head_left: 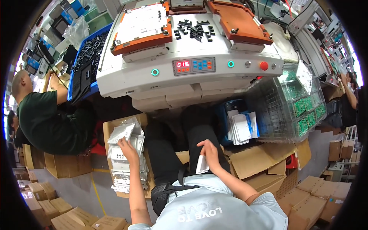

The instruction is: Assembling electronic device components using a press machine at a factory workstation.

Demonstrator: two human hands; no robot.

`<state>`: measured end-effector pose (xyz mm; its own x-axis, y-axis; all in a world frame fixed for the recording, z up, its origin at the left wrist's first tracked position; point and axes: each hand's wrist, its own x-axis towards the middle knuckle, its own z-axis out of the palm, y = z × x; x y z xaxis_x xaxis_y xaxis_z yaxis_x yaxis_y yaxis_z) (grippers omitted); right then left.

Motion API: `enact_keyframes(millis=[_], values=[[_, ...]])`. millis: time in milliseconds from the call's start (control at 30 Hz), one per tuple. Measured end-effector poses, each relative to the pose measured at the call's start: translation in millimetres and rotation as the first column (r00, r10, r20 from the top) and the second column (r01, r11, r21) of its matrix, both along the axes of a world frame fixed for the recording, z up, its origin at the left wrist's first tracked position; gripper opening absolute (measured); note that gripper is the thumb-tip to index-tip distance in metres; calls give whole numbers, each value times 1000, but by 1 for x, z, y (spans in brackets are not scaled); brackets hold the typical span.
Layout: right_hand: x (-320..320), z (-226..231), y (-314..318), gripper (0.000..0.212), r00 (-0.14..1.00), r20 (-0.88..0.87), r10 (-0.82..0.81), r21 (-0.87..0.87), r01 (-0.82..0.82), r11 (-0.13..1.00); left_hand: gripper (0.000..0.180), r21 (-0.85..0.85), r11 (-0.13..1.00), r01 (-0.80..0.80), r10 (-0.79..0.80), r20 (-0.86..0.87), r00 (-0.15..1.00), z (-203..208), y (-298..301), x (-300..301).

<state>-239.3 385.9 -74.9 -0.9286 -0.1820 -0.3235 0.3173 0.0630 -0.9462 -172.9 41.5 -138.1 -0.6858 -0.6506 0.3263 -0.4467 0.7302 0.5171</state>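
Note:
My left hand point(128, 149) reaches into a cardboard box beside my left leg. Its fingers are closed on the edge of a tilted white plastic panel point(119, 134). Beneath lie several more white panels point(122, 165) with slots and holes, stacked in rows. My right hand point(209, 152) rests over my right thigh, its fingers curled round a small white plastic piece point(202, 165). Part of that piece is hidden by the hand, so I cannot tell its full shape.
Ahead stands a white machine point(161, 82) with buttons, orange fixtures point(241, 25) and loose black plastic parts point(193, 30). A blue bin point(82, 57) holds black parts; white panels point(239, 128) stand right. Green circuit boards point(304, 105) fill a clear crate. A co-worker point(53, 119) sits left.

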Motion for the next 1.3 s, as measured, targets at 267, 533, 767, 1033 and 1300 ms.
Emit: enact_keyframes(millis=[267,533,767,1033,1300], values=[[8,-17,12,22,797,-301,524,489,-343,802,25,12,998,-61,62,-114,992,18,-34,2],[-21,-13,39,20,808,-253,532,809,-125,574,34,161,980,-117,163,-318,934,77,-38,20],[-11,-4,52,35,891,-184,414,750,-145,646,25,598,735,320,260,-685,681,187,49,39],[-19,-8,103,37,877,-53,478,485,-396,780,61,752,536,385,264,-582,769,181,84,12],[-95,169,42,22,971,-130,200,-72,-210,975,83,832,61,552,382,-531,757,189,110,4]])
